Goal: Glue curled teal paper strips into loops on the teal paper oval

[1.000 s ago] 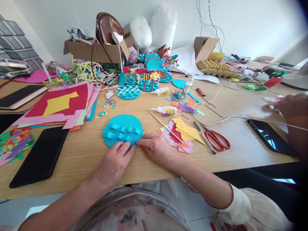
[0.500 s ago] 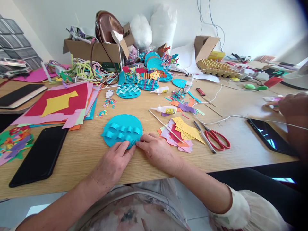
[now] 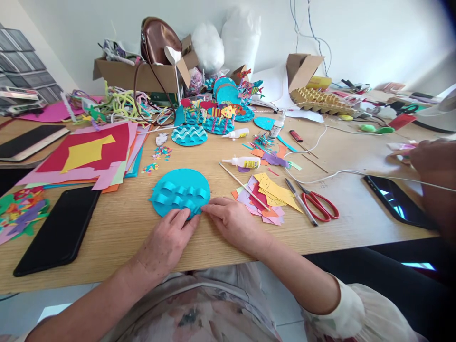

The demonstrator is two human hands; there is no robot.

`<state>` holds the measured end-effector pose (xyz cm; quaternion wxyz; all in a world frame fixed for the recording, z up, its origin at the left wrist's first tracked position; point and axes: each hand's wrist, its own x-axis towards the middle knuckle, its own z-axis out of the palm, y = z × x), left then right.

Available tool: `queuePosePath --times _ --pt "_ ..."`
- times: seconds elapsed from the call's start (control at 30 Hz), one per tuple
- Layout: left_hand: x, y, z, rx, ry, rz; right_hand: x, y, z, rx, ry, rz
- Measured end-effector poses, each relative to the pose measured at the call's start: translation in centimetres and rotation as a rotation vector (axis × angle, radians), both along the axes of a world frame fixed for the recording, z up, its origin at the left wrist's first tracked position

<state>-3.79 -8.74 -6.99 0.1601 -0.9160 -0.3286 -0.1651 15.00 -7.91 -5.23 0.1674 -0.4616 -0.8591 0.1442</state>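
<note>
A round blue paper disc (image 3: 180,178) lies on the table, with rows of wavy blue paper strips (image 3: 183,192) standing up from it in loops. My left hand (image 3: 171,237) is at the disc's lower edge, its thumb and fingers closed on the lowest paper strip. At the disc's lower right, my right hand (image 3: 231,223) pinches the end of that same strip. The fingertips partly hide the strip. Right of the disc lie a glue bottle (image 3: 244,163), a wooden stick (image 3: 242,184) and paper scraps (image 3: 278,192).
Red-handled scissors (image 3: 322,206) and a pen (image 3: 301,202) lie to the right, near a phone (image 3: 395,199). Another person's hand (image 3: 432,159) is at the right edge. A black tablet (image 3: 57,230) and coloured paper sheets (image 3: 117,142) lie left. Finished-looking blue paper pieces (image 3: 188,135) stand behind.
Both hands hold nearly the same position at the disc's lower edge. My right fingers have shifted very slightly; the view has moved a touch.
</note>
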Motion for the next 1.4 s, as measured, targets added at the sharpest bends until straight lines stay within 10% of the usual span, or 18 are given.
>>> queuePosePath --times 1.4 --pt "-1.0 -0.3 -0.1 0.018 -0.061 -0.080 -1.2 -1.6 -0.2 0.106 -0.288 -0.039"
